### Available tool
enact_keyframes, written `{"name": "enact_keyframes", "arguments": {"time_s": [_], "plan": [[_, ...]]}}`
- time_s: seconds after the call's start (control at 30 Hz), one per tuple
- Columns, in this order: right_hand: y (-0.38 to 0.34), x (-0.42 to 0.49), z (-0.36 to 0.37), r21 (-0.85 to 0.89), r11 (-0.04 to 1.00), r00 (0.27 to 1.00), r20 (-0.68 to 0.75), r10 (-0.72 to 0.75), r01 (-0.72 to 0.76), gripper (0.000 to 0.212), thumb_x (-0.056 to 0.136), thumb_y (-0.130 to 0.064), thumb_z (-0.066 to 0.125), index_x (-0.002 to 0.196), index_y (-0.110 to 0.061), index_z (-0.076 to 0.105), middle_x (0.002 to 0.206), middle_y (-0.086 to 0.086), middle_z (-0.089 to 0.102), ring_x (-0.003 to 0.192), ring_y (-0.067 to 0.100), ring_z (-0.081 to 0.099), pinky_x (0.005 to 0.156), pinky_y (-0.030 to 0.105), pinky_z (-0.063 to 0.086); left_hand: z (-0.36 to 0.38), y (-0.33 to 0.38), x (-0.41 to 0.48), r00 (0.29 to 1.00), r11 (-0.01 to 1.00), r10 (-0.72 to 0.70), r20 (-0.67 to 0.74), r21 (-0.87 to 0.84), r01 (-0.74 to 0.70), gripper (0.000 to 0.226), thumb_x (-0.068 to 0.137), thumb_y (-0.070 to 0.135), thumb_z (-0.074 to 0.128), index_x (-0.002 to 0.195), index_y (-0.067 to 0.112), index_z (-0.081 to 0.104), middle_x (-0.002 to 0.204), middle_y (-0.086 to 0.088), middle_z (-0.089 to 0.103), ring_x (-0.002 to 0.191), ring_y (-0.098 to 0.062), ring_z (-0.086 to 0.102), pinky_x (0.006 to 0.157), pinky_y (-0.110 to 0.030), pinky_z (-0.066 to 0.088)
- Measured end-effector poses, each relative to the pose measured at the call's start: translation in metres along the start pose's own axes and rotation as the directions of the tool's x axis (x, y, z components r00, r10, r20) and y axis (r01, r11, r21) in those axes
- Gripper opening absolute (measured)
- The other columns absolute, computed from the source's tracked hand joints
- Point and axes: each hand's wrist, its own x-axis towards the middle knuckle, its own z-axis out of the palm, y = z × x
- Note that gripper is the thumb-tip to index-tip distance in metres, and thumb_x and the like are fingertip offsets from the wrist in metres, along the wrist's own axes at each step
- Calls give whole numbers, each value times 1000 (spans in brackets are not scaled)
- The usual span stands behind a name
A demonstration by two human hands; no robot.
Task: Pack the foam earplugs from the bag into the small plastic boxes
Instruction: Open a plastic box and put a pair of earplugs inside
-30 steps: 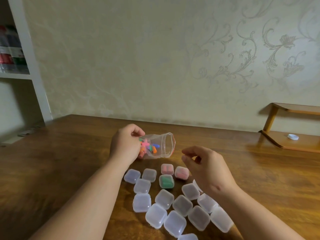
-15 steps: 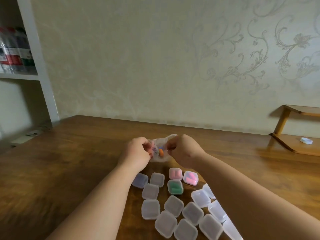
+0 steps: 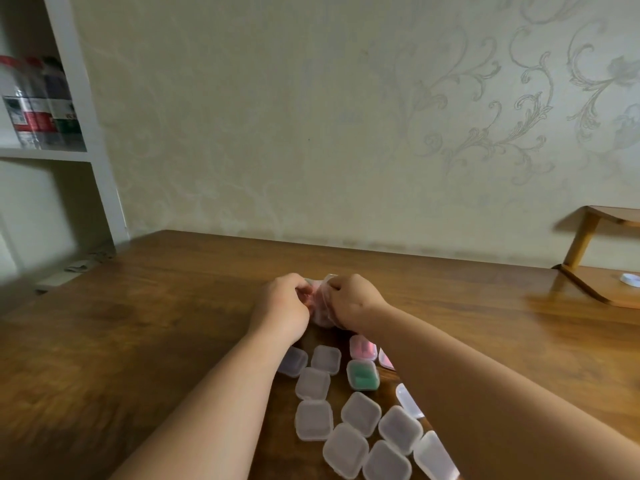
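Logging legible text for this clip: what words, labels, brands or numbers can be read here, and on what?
Nothing can be read.
Labels on the bottles on the shelf: red, white and green print, too blurred to read.
On the small plastic boxes and the bag: no print shows.

Small square translucent plastic boxes: thirteen showed
Pink-filled boxes: two
Green-filled box: one
Crumpled clear plastic bag: one
White round cap: one
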Motion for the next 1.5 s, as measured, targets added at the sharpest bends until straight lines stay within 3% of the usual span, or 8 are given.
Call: {"name": "enact_keyframes", "arguments": {"time_s": [0.2,0.3,0.53,0.7,1.07,1.17,1.3,1.5], "plan": [[1,4,5,75,992,994,-29,108,-106,22,94,-10,54,115,-6,61,108,11,66,96,23,65,88,37,57,0,0,0,1000,1000,-1,7,9,1,39,93,1,57,123,25,62,119,0,63,102,-19,61,84,-33,57],[-6,1,3,137,988,997,-21,80,-76,20,98,-20,52,108,-5,60,102,11,65,86,20,60,83,34,55,0,0,1,1000,1000,-9,7,15,9,42,92,1,60,126,25,60,121,0,63,105,-19,60,86,-34,56],[-9,-5,0,55,998,998,61,7,-11,29,95,-13,57,120,0,62,78,1,61,68,16,59,68,30,52,-1,2,0,1000,1000,-15,22,21,15,51,92,-4,56,134,24,57,132,-2,59,115,-22,59,95,-40,55],[-29,-3,-4,-194,976,986,149,-70,98,42,97,-23,54,137,-14,44,93,3,57,77,14,56,71,24,49,-2,2,-1,1000,999,-22,8,24,22,50,92,-3,56,134,24,57,132,-2,59,113,-22,60,92,-39,57],[-26,6,-7,-363,930,973,230,35,52,26,91,-16,63,116,-6,62,105,5,66,91,16,64,92,29,53,-4,2,-1,1000,1000,-24,19,13,23,40,92,-2,58,122,25,63,120,0,64,99,-17,59,76,-29,52],[-17,14,-1,-267,963,974,211,80,-21,31,86,-16,70,116,-10,64,101,1,66,80,11,60,82,25,51,-5,2,0,999,999,-33,36,-1,33,38,92,-2,59,119,25,64,115,0,66,99,-18,62,80,-31,55],[6,12,10,214,977,999,-36,9,-1,17,90,-6,59,105,-4,67,73,-3,60,66,14,60,65,29,55,-3,2,3,998,999,-36,61,-15,37,42,90,-4,60,121,24,65,113,-1,67,101,-21,65,89,-40,58],[9,8,9,306,952,997,-61,46,-25,17,91,-13,61,103,-4,68,69,-3,60,62,14,60,67,34,57,-2,-1,5,998,999,-23,59,24,21,43,90,-3,60,121,26,64,116,0,65,103,-20,63,86,-36,58]]}}
